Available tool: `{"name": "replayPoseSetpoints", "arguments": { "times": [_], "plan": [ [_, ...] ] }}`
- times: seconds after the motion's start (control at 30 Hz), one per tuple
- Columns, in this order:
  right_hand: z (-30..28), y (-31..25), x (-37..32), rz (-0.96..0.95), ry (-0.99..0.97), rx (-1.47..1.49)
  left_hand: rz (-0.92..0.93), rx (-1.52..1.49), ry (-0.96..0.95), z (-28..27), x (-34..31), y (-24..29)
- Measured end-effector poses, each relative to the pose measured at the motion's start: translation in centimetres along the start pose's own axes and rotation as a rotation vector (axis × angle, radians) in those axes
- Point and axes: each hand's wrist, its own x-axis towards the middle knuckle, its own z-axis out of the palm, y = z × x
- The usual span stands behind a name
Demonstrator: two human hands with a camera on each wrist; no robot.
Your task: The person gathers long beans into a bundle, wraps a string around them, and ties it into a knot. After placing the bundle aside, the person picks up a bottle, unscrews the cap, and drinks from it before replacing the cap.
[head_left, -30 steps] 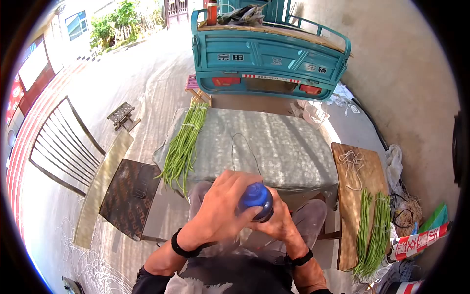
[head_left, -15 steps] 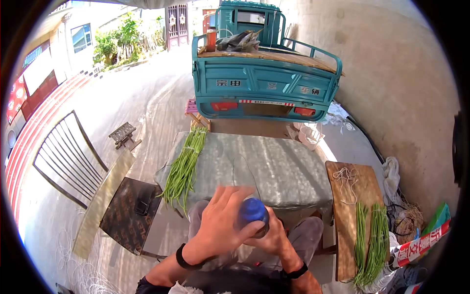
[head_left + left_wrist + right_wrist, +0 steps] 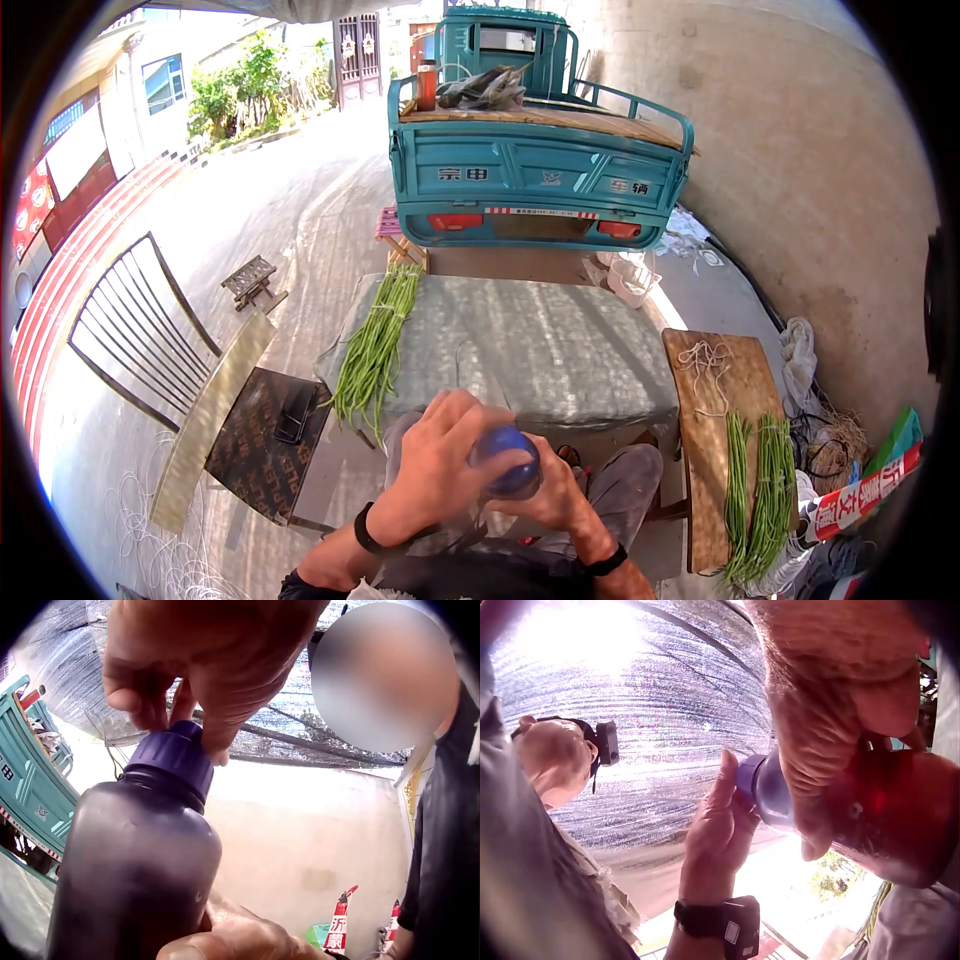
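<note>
A translucent purple-blue bottle (image 3: 139,862) with a ribbed blue cap (image 3: 171,756) is held in front of the lap, near the table's close edge. My right hand (image 3: 556,492) wraps round the bottle body; the right wrist view shows its thumb across the shoulder. From above, my left hand (image 3: 440,462) pinches the cap between thumb and curled fingers, as the left wrist view shows. The cap sits on the bottle's neck. A bundle of long green beans (image 3: 380,345) lies on the left end of the cloth-covered table (image 3: 540,340).
On the right, a wooden bench (image 3: 700,480) bears more bean bundles (image 3: 772,490) and white string (image 3: 708,365). A phone (image 3: 294,412) lies on a dark chair seat (image 3: 255,470) at the left. Beyond the table stands a teal cargo tricycle (image 3: 540,190).
The head view has tilted up, so the table and tricycle sit lower. My left fingers, stretched out half a second ago, now curl about the cap. The bottle has shifted slightly left and down.
</note>
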Motion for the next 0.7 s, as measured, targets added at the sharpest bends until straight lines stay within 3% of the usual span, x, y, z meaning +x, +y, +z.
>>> {"name": "replayPoseSetpoints", "arguments": {
  "times": [0.2, 0.43, 0.5, 0.63, 0.7],
  "plan": [
    [0.2, 0.5, -0.1, -0.024, 0.005, -0.023, 0.007, -0.007, -0.005, -0.2, 0.3, 0.5],
    [0.6, -1.1, -0.1, -0.087, 0.113, 0.031, 0.183, -0.224, -0.113, -0.2, 0.0, -1.0],
    [0.4, 0.5, -0.2, -0.056, 0.042, -0.002, 0.195, -0.189, -0.112, -0.1, -0.1, -1.3],
    [0.5, 1.7, -0.6, -0.011, 0.009, -0.089, 0.066, -0.111, -0.102, -0.1, -0.2, -1.2],
    [1.0, 1.9, -0.9, -0.048, 0.087, -0.059, 0.001, -0.047, -0.096, -0.2, -0.3, -1.1]
  ]
}}
